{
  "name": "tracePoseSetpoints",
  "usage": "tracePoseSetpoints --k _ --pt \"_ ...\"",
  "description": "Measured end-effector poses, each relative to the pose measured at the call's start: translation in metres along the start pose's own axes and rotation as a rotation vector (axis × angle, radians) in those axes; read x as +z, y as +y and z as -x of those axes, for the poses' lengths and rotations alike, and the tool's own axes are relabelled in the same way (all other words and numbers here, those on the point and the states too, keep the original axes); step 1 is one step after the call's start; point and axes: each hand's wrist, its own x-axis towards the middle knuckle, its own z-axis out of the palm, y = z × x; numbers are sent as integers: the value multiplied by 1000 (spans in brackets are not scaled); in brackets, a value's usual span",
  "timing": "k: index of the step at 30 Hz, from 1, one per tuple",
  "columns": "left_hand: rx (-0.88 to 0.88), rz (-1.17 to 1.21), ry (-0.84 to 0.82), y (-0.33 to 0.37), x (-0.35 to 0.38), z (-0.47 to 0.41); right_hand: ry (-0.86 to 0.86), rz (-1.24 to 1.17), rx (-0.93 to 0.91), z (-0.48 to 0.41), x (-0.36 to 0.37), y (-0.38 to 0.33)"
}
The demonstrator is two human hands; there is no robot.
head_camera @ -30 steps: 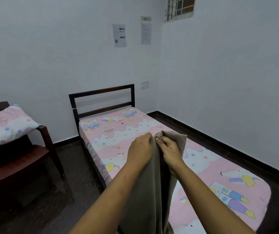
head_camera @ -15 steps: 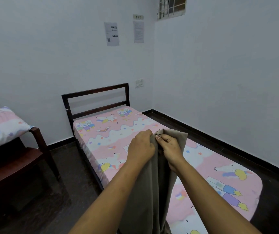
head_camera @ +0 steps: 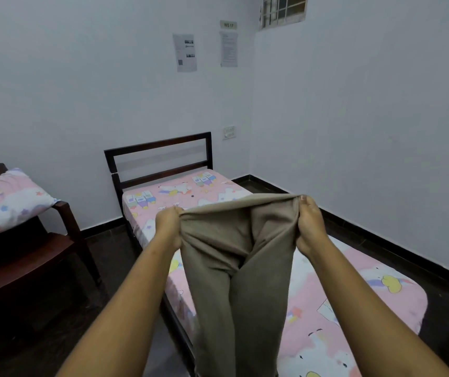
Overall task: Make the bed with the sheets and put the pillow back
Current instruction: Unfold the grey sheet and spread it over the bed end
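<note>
The left hand (head_camera: 169, 224) and right hand (head_camera: 310, 224) are held apart above the bed (head_camera: 354, 289), each with fingers curled round the top edge of a tan sheet (head_camera: 234, 257). The sheet hangs bunched between the arms, and its lower end is out of view. The bed carries a pink printed cover. The pillow (head_camera: 8, 200) lies on a chair (head_camera: 68, 240) left of the bed.

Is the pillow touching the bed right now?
Apart. The head view shows the pillow lying on the wooden chair, with a strip of dark floor between chair and bed.
</note>
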Motion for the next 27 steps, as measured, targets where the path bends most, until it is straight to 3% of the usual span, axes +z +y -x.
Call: tracePoseSetpoints --k 2,3,7,9,10,13,15,18,20,24,27 --pt "103 -74 -37 12 5 4 8 61 -12 -7 5 -6" --pt "235 -215 -103 16 11 12 7 83 -23 -9 11 -10" --pt "853 -1153 -465 12 36 43 -81 182 -102 -13 35 -23" --pt "984 -1578 -420 6 36 36 -159 291 -208 -12 36 -36" --pt "995 -1636 -335 9 33 28 -222 427 -284 -12 32 -42" --pt "979 -1577 -153 27 16 6 -458 1037 -376 -10 15 -61" --pt "1045 -1646 -271 43 8 -6 -556 1333 -358 -12 8 -67" --pt "1025 -1917 -538 62 5 4 -452 1496 -436 -24 -4 -67" --pt "1084 -2098 -568 62 4 5 -304 1527 -502 -31 -11 -71" --pt "1290 -1879 -191 78 13 14 -9 1729 -790 -36 -24 -92" --pt "1365 -1521 92 103 20 28 172 1686 -807 -45 -42 -94"
